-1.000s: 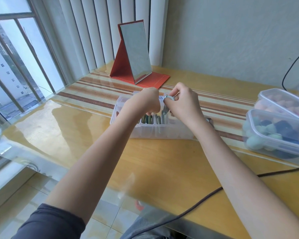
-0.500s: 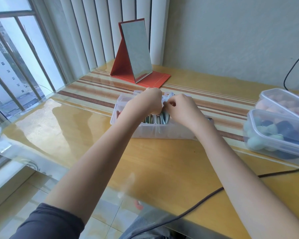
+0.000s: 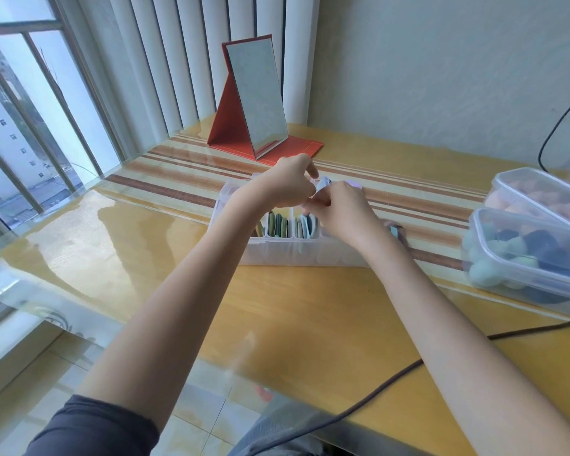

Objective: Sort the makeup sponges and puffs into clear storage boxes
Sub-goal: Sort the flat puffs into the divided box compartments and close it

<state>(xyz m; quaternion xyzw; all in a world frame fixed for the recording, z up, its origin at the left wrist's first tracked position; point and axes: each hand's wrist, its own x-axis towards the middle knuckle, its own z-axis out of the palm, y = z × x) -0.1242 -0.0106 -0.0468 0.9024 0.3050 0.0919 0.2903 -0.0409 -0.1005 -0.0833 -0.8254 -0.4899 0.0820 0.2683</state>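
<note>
A clear divided storage box [image 3: 277,253] stands mid-table with flat green and pale blue puffs [image 3: 278,225] set on edge in its compartments. Both my hands meet just above it. My left hand [image 3: 285,187] has its fingers curled over the box's middle. My right hand [image 3: 341,210] pinches a pale blue puff [image 3: 323,184] at its top edge, over the compartment of blue puffs. What the left fingers touch is hidden between the hands.
Two lidded clear boxes sit at the right: the near one [image 3: 527,258] holds green and dark sponges, the far one [image 3: 547,195] pinkish ones. A red folding mirror [image 3: 254,103] stands behind. A black cable [image 3: 375,386] crosses the table's near edge. A striped mat [image 3: 178,179] lies under the glass top.
My right hand dropped toward the divided box and then shifted slightly right, still with the pale blue puff. My left hand stayed over the box's middle.
</note>
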